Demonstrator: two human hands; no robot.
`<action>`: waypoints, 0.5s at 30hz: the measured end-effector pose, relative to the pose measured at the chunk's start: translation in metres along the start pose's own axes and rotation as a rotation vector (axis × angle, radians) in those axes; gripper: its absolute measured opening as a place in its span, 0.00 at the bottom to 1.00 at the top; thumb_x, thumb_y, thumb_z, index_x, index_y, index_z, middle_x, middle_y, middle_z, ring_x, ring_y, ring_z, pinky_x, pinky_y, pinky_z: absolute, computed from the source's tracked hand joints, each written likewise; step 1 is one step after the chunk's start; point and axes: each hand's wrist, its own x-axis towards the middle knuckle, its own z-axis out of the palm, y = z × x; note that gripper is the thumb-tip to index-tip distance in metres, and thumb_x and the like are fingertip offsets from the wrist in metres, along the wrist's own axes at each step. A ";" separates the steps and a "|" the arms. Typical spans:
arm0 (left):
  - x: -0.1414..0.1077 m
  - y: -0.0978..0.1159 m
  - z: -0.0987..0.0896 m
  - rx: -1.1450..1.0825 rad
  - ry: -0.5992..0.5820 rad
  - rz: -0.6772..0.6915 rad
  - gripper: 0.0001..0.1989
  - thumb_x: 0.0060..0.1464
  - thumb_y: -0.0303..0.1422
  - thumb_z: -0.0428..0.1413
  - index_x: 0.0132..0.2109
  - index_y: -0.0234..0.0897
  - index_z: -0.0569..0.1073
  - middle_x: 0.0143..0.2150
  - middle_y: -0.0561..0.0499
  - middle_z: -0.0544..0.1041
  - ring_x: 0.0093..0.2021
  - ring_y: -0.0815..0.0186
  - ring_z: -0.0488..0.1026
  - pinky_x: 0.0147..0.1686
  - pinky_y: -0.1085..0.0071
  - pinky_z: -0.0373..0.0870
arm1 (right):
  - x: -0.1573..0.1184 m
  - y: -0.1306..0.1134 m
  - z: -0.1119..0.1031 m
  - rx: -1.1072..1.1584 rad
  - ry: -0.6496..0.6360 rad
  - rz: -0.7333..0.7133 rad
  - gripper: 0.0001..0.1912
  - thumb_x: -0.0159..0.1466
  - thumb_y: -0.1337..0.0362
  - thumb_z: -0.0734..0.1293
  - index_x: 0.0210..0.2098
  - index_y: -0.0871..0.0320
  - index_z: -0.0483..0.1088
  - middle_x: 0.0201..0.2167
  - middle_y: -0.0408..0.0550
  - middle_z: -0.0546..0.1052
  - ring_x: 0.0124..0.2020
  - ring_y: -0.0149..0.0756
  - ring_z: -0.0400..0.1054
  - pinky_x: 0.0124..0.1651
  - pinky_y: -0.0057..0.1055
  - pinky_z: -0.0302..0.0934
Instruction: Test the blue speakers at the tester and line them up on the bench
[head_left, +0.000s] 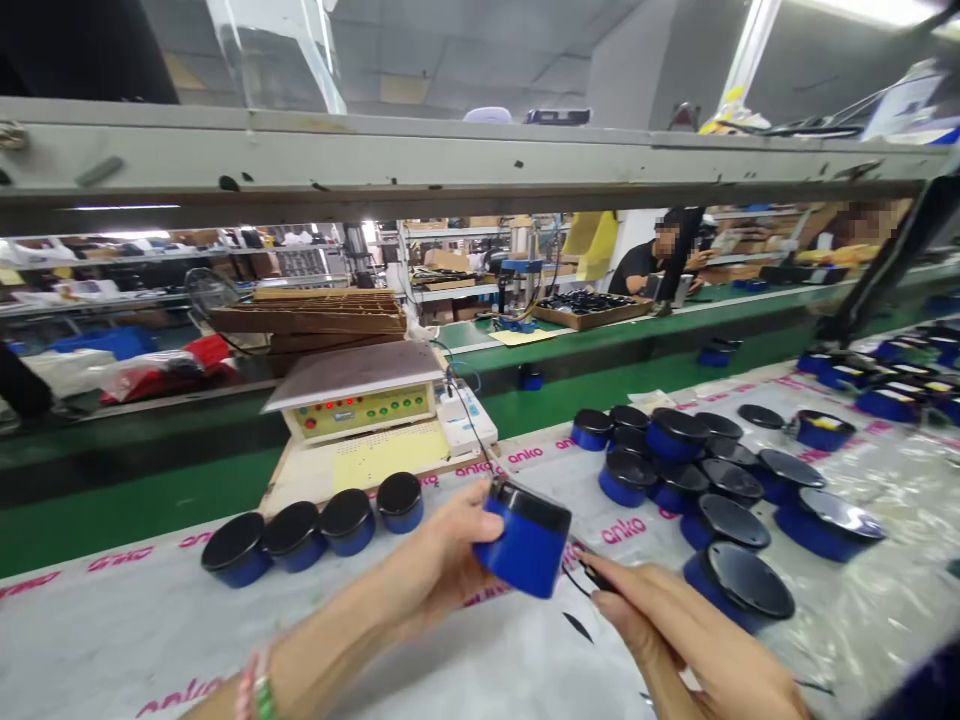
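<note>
Desk (pixel 135 620) covered in plastic sheet printed "anko". Tester box (pixel 352 400) at far edge. Cluster of blue units (pixel 705 480) at right; row of four (pixel 315 530) at left. Left hand (pixel 442 560) grips blue speaker (pixel 525 540) above desk. Right hand (pixel 675 640) pinches small dark plug (pixel 596 578) just beside speaker.

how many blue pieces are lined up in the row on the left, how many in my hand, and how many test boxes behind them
Round blue speakers with black tops in the left row: 4
Blue speaker held in the left hand: 1
Beige test box with red and green lights: 1
Total: 6
</note>
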 end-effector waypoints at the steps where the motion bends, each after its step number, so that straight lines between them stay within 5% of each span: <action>1: -0.014 -0.001 0.000 -0.067 0.003 -0.007 0.20 0.51 0.37 0.55 0.50 0.32 0.68 0.48 0.42 0.73 0.43 0.61 0.74 0.46 0.66 0.67 | 0.006 -0.005 0.006 0.012 -0.002 -0.034 0.12 0.65 0.68 0.61 0.48 0.56 0.67 0.38 0.46 0.75 0.37 0.35 0.70 0.42 0.28 0.66; 7: -0.060 -0.014 -0.013 -0.153 0.150 0.071 0.21 0.58 0.46 0.49 0.48 0.32 0.70 0.41 0.44 0.75 0.34 0.64 0.75 0.35 0.70 0.69 | 0.024 -0.035 0.033 0.114 -0.077 -0.175 0.13 0.64 0.72 0.62 0.47 0.60 0.66 0.33 0.47 0.73 0.33 0.37 0.65 0.39 0.35 0.61; 15: -0.076 -0.008 -0.012 -0.012 0.302 0.099 0.22 0.55 0.45 0.54 0.50 0.34 0.65 0.42 0.44 0.74 0.36 0.63 0.74 0.38 0.66 0.70 | 0.029 -0.049 0.034 -0.082 -0.140 -0.297 0.10 0.63 0.71 0.62 0.44 0.63 0.69 0.30 0.49 0.71 0.33 0.42 0.61 0.37 0.40 0.52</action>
